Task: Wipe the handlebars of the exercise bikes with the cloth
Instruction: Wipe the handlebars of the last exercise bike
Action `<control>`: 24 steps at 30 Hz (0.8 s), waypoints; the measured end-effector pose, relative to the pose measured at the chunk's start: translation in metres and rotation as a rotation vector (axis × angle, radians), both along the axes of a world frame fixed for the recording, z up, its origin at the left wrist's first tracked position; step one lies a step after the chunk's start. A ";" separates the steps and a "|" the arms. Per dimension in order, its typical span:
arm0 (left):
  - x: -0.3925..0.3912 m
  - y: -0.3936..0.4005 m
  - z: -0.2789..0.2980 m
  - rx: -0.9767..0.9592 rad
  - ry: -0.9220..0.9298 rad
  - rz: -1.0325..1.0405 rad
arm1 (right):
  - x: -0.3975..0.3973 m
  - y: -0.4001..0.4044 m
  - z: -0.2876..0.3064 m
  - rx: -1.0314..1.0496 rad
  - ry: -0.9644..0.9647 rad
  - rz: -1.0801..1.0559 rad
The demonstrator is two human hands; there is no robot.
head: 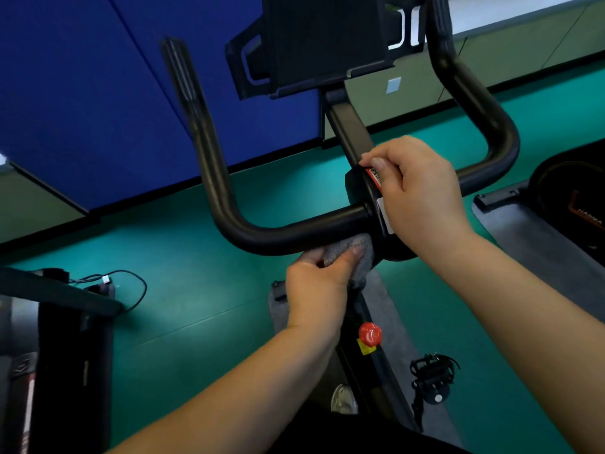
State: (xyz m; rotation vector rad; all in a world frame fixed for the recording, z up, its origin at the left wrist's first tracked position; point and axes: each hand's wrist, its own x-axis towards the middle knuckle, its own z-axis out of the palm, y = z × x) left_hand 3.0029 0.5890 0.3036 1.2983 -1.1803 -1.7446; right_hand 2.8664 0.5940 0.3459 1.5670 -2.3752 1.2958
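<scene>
Now left hand (316, 278) pressing cloth (347, 249) under handlebar (288, 235), right hand (415, 194) gripping centre clamp (360, 185)

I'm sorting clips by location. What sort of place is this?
Probably a gym: an exercise bike's handlebar being wiped with a cloth, a pedal below, and green rubber-like flooring with other machines alongside.

left hand (322, 273): fingers curled, thumb forward, gripping | right hand (415, 191): fingers bent, resting, knuckles up
</scene>
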 end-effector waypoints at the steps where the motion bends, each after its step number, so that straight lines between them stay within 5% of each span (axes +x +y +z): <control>1: 0.005 -0.002 0.000 0.005 0.002 0.020 | 0.000 0.000 0.000 0.001 0.000 0.002; 6: 0.032 -0.012 -0.005 -0.015 0.030 0.134 | 0.001 0.000 0.000 0.031 -0.003 0.000; 14: 0.016 -0.005 -0.007 -0.051 -0.026 0.021 | 0.002 0.001 0.001 0.031 0.006 0.000; 20: 0.078 -0.036 -0.012 -0.082 -0.013 0.259 | 0.002 0.001 0.003 0.045 -0.010 -0.008; 24: 0.074 -0.037 -0.015 -0.182 -0.092 0.158 | 0.007 0.000 0.006 0.083 0.024 -0.005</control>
